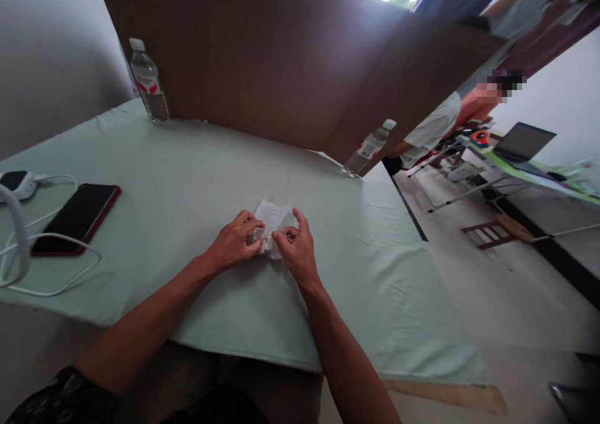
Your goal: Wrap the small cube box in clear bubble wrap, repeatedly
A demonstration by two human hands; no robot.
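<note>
A small white, partly see-through packet (270,214) lies on the pale green tablecloth (187,180) near the middle of the table. My left hand (237,239) is at its left side, with curled fingers gripping its edge. On the right side, my right hand (297,246) pinches the lower part of the packet between thumb and fingers, its index finger raised. Something small and light-coloured shows between the two hands, too small to make out.
A phone (77,217), white cables (51,236) and a white charger (19,185) lie at the left. Bottles stand at the back left (149,86) and back right (370,146), before a brown board (262,61). People are beyond it.
</note>
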